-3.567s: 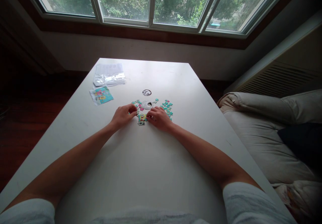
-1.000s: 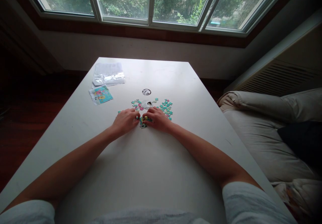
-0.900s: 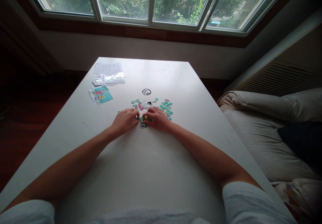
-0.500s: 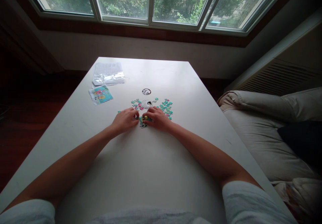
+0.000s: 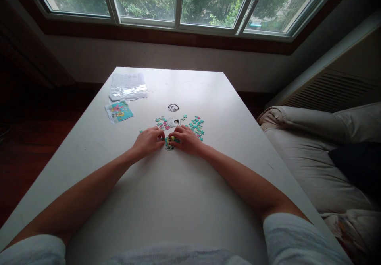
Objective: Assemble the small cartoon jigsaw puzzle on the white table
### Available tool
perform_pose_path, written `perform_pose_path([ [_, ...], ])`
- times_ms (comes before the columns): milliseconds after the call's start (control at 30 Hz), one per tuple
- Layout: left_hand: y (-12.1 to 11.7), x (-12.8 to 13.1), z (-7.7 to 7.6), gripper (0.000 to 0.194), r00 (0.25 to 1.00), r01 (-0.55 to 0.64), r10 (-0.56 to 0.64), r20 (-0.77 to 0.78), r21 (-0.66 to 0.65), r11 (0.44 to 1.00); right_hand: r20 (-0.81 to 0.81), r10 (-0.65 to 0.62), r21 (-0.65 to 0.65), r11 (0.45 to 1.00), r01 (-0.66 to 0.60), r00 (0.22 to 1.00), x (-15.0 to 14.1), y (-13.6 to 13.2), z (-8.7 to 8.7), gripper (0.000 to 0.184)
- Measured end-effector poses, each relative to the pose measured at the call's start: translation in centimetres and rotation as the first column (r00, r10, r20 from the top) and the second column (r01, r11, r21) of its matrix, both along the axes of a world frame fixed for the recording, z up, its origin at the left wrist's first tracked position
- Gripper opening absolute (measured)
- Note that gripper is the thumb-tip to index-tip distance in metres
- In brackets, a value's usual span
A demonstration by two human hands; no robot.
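A small joined patch of jigsaw pieces, yellow and teal, lies on the white table. My left hand and my right hand rest on either side of it, fingers curled, fingertips pinching its pieces. Loose teal and pink pieces are scattered just beyond my right hand, and more loose pieces lie beyond my left hand. A single teal piece sits to the left of my left hand.
A small round clear dish and a round lid sit behind the pieces. A picture card and a clear plastic bag lie at the far left. A cushioned sofa runs along the table's right side.
Since 3.6 s ago both hands have closed in over the joined patch, and a teal piece shows left of my left hand. Over the last second nothing has visibly moved.
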State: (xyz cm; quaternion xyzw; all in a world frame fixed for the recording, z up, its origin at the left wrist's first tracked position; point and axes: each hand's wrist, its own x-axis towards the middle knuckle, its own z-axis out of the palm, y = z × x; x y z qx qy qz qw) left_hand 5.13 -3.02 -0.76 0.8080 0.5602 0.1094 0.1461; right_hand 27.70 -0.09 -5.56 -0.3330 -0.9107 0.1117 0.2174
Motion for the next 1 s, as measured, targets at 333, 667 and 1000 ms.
perform_pose_path([
  [333, -1.0, 0.7, 0.2, 0.021, 0.973, 0.110, -0.077, -0.216, 0.142, 0.984, -0.013, 0.006, 0.021, 1.000, -0.006, 1.000, 0.0, 0.0, 0.0, 0.029],
  [667, -3.3, 1.4, 2.5, 0.019, 0.871, 0.263, -0.231, -0.434, 0.013, 0.965, -0.019, 0.012, 0.018, 1.000, -0.011, 1.000, -0.1, 0.1, -0.2, 0.026],
  [1000, -4.1, 1.8, 2.5, 0.018, 0.887, 0.225, -0.198, -0.416, 0.017, 0.974, -0.005, 0.001, 0.006, 1.000, -0.001, 1.000, 0.0, 0.1, 0.0, 0.021],
])
